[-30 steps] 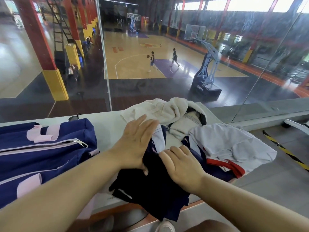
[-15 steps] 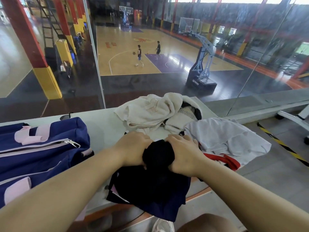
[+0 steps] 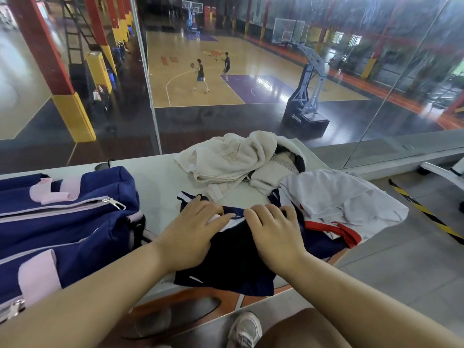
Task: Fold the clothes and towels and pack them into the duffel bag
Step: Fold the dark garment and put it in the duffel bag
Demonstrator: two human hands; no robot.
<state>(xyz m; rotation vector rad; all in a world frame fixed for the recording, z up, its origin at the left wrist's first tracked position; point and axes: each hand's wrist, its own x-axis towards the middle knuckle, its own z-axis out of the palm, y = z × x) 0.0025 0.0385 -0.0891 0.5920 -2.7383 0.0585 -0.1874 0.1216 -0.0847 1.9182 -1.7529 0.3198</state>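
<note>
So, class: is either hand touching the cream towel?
No, the left hand and right hand both rest on the navy garment, short of the cream towel.

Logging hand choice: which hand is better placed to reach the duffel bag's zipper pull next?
Left, most likely. The left hand presses the navy garment on the side nearest the duffel bag, with the zipper pull close by; the right hand sits farther off, beside the white shirt.

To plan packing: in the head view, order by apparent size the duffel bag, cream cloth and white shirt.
1. duffel bag, though nearest the camera.
2. white shirt and cream cloth look alike; no ranking.
</note>
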